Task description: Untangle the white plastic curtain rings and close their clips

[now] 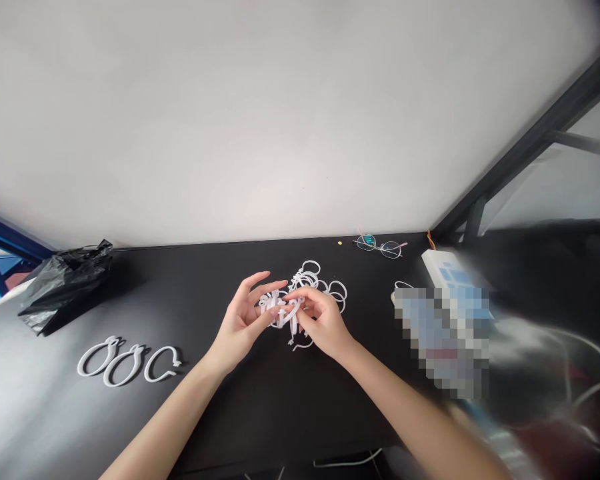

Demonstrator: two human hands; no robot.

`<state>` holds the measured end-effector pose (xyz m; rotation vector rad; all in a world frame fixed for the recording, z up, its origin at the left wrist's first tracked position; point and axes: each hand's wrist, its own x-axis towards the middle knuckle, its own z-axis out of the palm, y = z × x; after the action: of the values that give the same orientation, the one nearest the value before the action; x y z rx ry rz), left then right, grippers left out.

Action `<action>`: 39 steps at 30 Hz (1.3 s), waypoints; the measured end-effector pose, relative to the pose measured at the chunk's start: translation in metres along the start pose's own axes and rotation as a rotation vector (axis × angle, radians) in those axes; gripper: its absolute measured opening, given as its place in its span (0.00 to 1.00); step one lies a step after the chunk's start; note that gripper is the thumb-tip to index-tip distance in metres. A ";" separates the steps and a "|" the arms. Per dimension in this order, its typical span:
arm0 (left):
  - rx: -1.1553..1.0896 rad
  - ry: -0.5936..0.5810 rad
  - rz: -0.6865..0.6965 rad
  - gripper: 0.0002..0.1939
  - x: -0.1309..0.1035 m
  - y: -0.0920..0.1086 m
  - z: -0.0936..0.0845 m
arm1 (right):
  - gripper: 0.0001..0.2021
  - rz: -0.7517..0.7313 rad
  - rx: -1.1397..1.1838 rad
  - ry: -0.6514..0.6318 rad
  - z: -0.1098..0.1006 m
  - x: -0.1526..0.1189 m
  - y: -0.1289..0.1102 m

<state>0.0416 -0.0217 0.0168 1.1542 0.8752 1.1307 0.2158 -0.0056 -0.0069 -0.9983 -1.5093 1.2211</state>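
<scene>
Several white plastic curtain rings (307, 283) lie in a tangled heap at the middle of the black table, and my hands work over its near left part. My left hand (245, 320) curls round a bunch of the rings, its thumb and fingertips touching them. The thumb and forefinger of my right hand (325, 320) pinch one ring from the same bunch. My fingers hide part of the held rings. To the left lie a closed ring (97, 358), another closed ring (123, 367) and an open ring (161, 365), apart from the heap.
A crumpled black plastic bag (67, 287) sits at the far left. Eyeglasses (379, 247) lie near the wall (260, 133). At the right are a white box (453, 273), a blurred-out item and a white cable (593, 343). The black table (200, 287) meets the wall behind.
</scene>
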 end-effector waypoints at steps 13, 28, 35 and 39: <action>0.036 0.019 0.041 0.24 0.001 -0.003 0.001 | 0.09 0.000 0.103 -0.025 0.003 0.000 0.001; 0.105 0.031 0.030 0.19 0.000 -0.007 0.003 | 0.06 0.000 0.155 -0.038 0.005 -0.002 -0.003; 0.183 0.005 0.057 0.22 -0.001 0.000 0.004 | 0.13 0.044 0.240 0.012 0.004 -0.002 -0.007; 0.174 0.010 0.091 0.23 -0.001 -0.003 0.003 | 0.11 0.013 0.235 0.017 0.003 -0.001 -0.007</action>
<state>0.0446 -0.0231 0.0142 1.3440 0.9514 1.1520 0.2128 -0.0090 -0.0002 -0.8601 -1.3127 1.3604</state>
